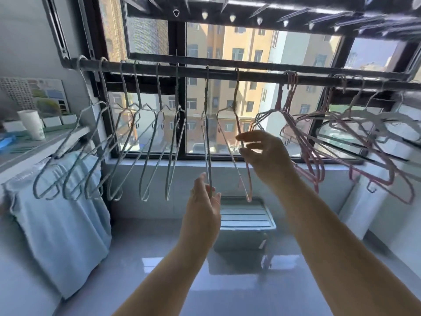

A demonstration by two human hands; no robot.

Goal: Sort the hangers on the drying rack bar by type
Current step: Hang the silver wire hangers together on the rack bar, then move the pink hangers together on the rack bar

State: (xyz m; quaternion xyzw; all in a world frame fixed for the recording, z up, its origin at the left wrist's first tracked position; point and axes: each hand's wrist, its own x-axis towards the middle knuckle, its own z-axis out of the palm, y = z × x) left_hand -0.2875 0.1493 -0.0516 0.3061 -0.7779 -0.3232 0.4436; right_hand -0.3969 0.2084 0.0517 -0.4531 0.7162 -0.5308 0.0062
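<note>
A dark drying rack bar runs across the window. Several pale blue wire hangers hang along its left half. Several pink hangers bunch on the right half, with whitish ones among them at far right. My left hand pinches the lower end of a blue hanger near the middle. My right hand has its fingers curled round the side wire of a pink hanger hanging just right of the blue one.
A second rack with clips hangs overhead. A blue cloth drapes at the left under a shelf holding a white paper cup. A slatted stool stands on the floor below the window.
</note>
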